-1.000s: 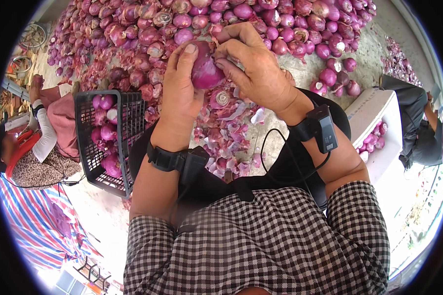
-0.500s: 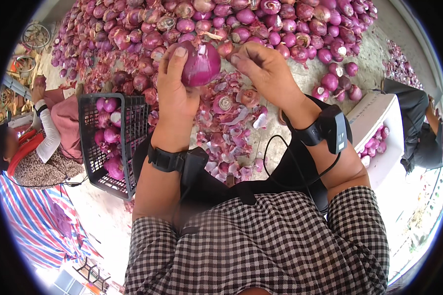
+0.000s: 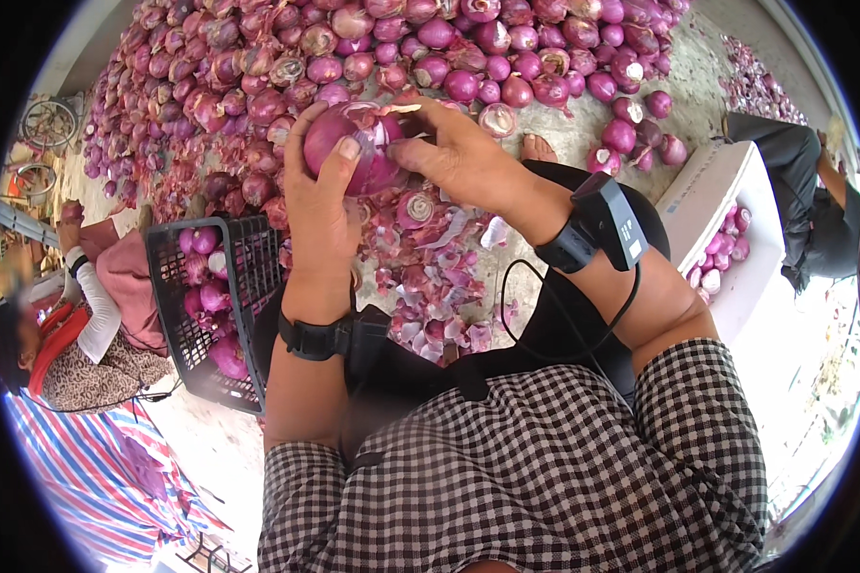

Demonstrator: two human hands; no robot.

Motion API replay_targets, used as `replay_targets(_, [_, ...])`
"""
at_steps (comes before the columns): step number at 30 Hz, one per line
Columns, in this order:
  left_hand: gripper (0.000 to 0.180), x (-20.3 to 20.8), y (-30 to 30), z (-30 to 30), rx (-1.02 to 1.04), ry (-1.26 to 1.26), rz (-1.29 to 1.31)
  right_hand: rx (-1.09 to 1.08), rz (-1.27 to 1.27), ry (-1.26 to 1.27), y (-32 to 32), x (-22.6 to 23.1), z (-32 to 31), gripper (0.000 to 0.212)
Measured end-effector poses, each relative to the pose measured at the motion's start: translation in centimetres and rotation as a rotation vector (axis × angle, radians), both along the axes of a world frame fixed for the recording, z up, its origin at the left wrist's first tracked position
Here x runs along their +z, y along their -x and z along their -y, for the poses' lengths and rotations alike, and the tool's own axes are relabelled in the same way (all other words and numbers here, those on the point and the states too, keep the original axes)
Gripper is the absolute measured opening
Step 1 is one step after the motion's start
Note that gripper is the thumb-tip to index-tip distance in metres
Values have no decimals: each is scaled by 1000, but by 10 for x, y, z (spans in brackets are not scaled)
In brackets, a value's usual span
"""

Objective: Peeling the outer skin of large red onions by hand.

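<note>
A large red onion point(image 3: 377, 162) with glossy purple layers is held up in front of me. My left hand point(image 3: 317, 205) wraps its left side, the thumb lying across the front. From the right, my right hand point(image 3: 463, 162) grips the same onion, thumb against its side and fingers at the top. A pale dry strip of skin sticks out by those fingertips; whether they pinch it, I cannot tell. Below, loose onion skins point(image 3: 430, 286) cover the floor, with a cut-topped onion point(image 3: 416, 210) lying among them.
A big heap of red onions point(image 3: 258, 76) spreads ahead. On my left stands a black plastic crate point(image 3: 153, 286) holding onions; on my right, a white box point(image 3: 726, 191) with onions. Other people sit at far left point(image 3: 96, 306) and far right point(image 3: 783, 181). A cable point(image 3: 506, 315) loops from my right wrist.
My right hand has moved left from beside the onion onto it. The onion has turned and shifted slightly left and down. The whole view has shifted a little.
</note>
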State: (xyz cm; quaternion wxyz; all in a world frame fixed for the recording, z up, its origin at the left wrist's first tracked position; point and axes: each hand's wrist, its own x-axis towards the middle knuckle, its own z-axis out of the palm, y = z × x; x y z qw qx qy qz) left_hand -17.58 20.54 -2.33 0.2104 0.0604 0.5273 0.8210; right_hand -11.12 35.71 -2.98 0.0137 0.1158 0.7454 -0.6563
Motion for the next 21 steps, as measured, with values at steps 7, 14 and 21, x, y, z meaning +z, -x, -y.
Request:
replay_targets(7, [52,-7,5,2,-52,198,-194,17,-258,-194,4,-16,4,57])
replay_targets(14, [47,-10,5,5,-15,396,-290,76,-304,-382,0,-18,9,50])
replay_targets(21, [47,-10,8,5,-2,615,-560,110,-313,-418,1,-21,9,54])
